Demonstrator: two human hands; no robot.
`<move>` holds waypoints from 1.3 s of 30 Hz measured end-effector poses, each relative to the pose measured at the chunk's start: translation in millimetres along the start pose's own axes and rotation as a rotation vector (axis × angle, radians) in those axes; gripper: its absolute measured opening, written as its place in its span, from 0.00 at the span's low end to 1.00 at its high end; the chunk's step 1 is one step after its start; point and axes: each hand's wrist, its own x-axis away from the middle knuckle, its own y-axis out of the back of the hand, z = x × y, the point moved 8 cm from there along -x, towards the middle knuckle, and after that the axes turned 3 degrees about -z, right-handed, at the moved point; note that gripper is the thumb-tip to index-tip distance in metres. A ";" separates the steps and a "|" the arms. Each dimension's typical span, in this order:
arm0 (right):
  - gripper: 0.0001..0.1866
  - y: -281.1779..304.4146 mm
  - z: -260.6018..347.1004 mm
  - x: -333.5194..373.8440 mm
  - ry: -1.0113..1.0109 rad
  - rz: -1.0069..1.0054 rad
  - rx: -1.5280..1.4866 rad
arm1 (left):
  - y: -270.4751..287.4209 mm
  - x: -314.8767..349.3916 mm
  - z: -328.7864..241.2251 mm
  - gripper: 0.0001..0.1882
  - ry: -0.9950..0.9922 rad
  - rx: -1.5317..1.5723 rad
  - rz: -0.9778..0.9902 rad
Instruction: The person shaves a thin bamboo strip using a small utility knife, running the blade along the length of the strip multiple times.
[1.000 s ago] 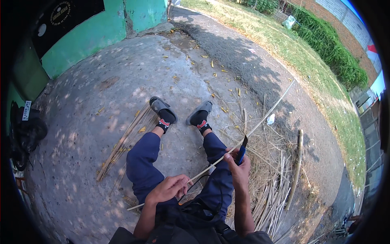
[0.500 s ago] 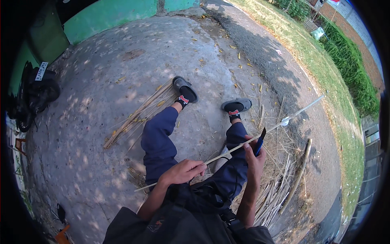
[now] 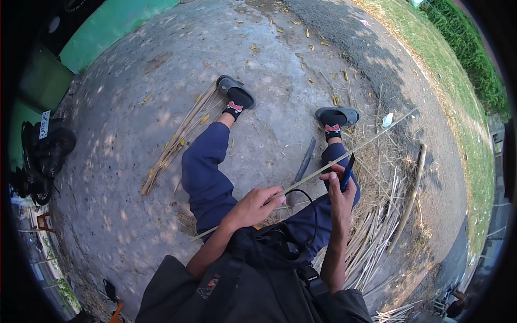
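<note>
A long, thin, pale bamboo-like strip (image 3: 312, 176) slants across my lap, its far tip reaching out to the upper right. My left hand (image 3: 254, 208) is closed around it near its lower end, thumb and fingers pinching it. In my right hand (image 3: 341, 195) is a blue-handled utility knife (image 3: 346, 177), dark blade pointing up. The fingertips of that hand also meet the strip, close to the knife. Whether the blade touches the strip I cannot tell.
A dark blade-like bar (image 3: 305, 160) lies between my feet. Split sticks (image 3: 177, 142) lie left of my left foot. A heap of pale strips (image 3: 371, 237) and a thick pole (image 3: 410, 199) are at right. A black motorbike (image 3: 46, 142) stands far left.
My right knee and foot have swung outward to the right, uncovering the dark bar. Both hands have shifted slightly right, still holding the strip and knife. The view has tilted down.
</note>
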 end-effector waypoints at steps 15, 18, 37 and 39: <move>0.19 16.4 8.7 -21.3 0.022 -0.032 -0.002 | -0.7 -25.4 -1.7 0.14 -0.056 0.021 0.009; 0.23 12.5 4.6 -20.0 0.092 0.020 -0.055 | -0.6 -29.4 -4.5 0.14 -0.011 -0.005 -0.015; 0.15 -35.1 14.3 20.2 0.528 0.321 0.514 | -26.2 -20.7 -15.7 0.18 0.088 0.331 0.082; 0.15 -34.0 17.6 18.9 0.529 0.326 0.519 | -26.8 -20.5 -14.9 0.18 0.076 0.339 0.091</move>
